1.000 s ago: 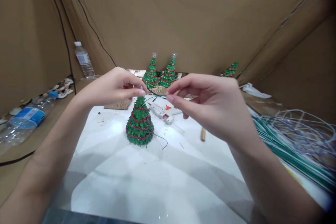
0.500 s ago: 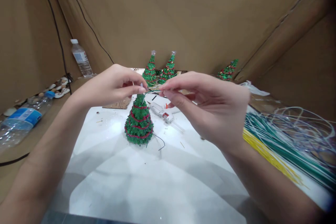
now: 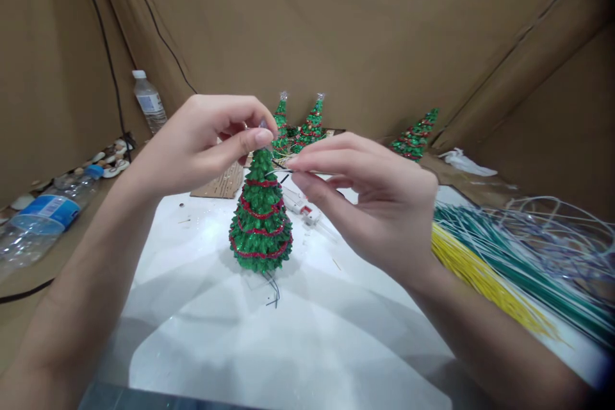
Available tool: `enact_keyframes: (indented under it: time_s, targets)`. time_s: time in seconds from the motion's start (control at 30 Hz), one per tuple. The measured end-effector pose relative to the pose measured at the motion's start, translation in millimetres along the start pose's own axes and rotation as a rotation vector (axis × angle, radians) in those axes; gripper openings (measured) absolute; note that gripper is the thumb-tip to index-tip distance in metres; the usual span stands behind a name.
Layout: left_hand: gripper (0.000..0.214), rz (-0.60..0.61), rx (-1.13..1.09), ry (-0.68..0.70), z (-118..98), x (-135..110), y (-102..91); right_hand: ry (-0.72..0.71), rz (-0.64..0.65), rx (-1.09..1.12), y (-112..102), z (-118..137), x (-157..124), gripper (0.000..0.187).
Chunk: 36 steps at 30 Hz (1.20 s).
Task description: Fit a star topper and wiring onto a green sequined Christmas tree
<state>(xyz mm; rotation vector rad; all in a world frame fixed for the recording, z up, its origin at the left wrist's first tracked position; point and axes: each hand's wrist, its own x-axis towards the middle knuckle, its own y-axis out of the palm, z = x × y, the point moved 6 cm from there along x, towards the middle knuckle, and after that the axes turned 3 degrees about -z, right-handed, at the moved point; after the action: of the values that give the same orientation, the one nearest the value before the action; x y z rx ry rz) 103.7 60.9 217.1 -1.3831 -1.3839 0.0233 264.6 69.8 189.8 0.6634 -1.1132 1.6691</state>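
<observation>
A small green Christmas tree (image 3: 262,227) with red garland bands stands upright in front of me, thin dark wires trailing from its base. My left hand (image 3: 214,141) is closed at its tip, thumb and fingers pinching the top, where a bit of clear topper shows. On the tree's right side, my right hand (image 3: 369,198) pinches a thin wire (image 3: 272,173) that runs to the upper branches. Its far end is hidden by the fingers. Whether the tree's base touches the table, I cannot tell. Behind my right hand lies a white glue gun (image 3: 303,210), partly covered.
Several finished-looking trees (image 3: 310,125) stand at the back. Bundles of green wires (image 3: 500,250) and yellow wires (image 3: 475,275) lie right, beside a tangle of pale wire (image 3: 567,237). Plastic bottles (image 3: 43,218) are on the left. Cardboard (image 3: 218,180) lies behind the tree.
The tree looks larger and slightly higher at its top, and its trailing wires have swung from the right to below the base. My left hand has risen with the tree top.
</observation>
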Motion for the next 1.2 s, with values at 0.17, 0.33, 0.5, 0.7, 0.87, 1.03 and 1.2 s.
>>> enact_keyframes:
  time_s: [0.17,0.33,0.5,0.7,0.87,1.03,1.2]
  targets:
    - [0.018,-0.004,0.019,0.012,-1.5,-0.4,0.2,0.061,-0.011,-0.004,-2.1,-2.0,-0.6,0.011]
    - [0.018,-0.007,0.026,0.02,-4.4,-0.8,0.8,0.092,-0.032,0.046,4.2,-9.3,-5.6,0.012]
    - [0.019,0.022,0.004,0.018,-5.3,-0.8,3.5,0.186,-0.021,0.069,8.4,-18.1,-7.1,0.011]
    - [0.02,0.05,0.005,0.025,-4.0,-0.6,5.8,0.146,-0.025,0.008,8.1,-14.7,-6.9,0.007]
    - [0.018,0.063,-0.001,0.01,-0.4,-0.3,6.8,0.166,-0.022,0.007,9.4,-16.4,-8.0,0.007]
    - [0.016,0.063,-0.009,0.021,-0.7,0.1,7.5,0.186,0.009,0.057,11.0,-16.4,-7.5,0.003]
    - [0.016,0.057,-0.008,0.013,-1.5,-0.4,7.1,0.196,0.061,0.072,12.8,-13.7,-7.2,0.001]
